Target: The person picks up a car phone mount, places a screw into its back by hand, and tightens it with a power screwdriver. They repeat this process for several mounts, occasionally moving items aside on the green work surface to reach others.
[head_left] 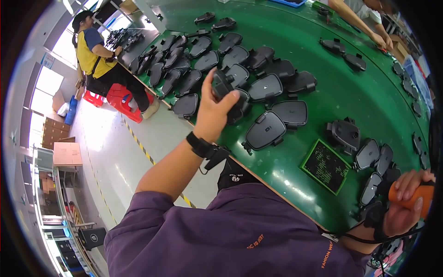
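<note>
In the head view, the left grip point(213, 113) grasps a black holder point(222, 86), thumb on one side and fingers on the other, raised over the green tabletop point(334, 92). Other holders point(266, 130) crowd beyond and to the right of this grip; a few lie just beside the right grip point(408, 198), which is clenched around an orange tool point(425, 196). A tray point(318, 179) of small bits lies between both grips, nearer the right. Well beyond the left grip, leftward, is a person point(94, 53) in yellow.
</note>
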### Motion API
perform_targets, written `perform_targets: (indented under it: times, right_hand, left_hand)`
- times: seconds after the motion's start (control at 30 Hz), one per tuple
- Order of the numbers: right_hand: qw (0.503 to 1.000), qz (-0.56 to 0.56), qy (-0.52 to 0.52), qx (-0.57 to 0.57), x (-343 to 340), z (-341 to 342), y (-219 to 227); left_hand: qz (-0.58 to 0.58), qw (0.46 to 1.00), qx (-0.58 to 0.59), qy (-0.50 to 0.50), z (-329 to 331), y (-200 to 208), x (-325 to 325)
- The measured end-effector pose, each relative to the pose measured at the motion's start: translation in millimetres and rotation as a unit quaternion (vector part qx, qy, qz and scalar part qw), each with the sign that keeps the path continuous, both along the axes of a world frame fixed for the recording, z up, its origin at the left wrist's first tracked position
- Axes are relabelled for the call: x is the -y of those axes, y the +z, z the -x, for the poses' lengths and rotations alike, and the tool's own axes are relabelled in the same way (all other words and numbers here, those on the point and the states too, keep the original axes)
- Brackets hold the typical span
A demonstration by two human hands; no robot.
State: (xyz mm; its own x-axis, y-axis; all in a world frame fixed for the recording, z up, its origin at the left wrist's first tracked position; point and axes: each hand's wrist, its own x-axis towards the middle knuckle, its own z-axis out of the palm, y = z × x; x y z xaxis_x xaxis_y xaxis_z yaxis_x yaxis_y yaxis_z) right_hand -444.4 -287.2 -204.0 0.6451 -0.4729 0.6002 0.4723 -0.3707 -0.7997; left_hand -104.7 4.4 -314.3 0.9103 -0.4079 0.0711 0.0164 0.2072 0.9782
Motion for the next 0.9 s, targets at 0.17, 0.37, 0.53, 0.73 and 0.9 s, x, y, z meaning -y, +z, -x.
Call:
perform_targets:
  times: [0.17, 0.37, 0.53, 0.73, 0.9]
  right_hand:
    - [0.958, -0.16, 0.029, 0.236, -15.5, -22.0, -1.1]
    - [0.995, -0.024, 0.041, 0.083, -9.0, -22.9, 9.9]
    - [0.964, -0.193, -0.022, 0.18, -24.6, -31.6, 0.5]
    - [0.988, -0.077, -0.009, 0.132, -18.3, -26.0, 5.8]
    - [0.952, -0.206, -0.044, 0.223, -23.7, -33.3, 0.1]
  left_hand:
    - [0.133, 0.989, -0.033, -0.046, -10.0, 11.1, -28.2]
    - [-0.147, 0.988, 0.021, 0.044, 22.2, 15.1, -60.7]
    - [-0.222, 0.971, -0.089, 0.018, 29.1, 22.3, -67.9]
    - [-0.257, 0.958, -0.12, -0.044, 18.4, 35.3, -62.9]
    - [-0.32, 0.945, 0.014, -0.066, 15.4, 35.2, -46.1]
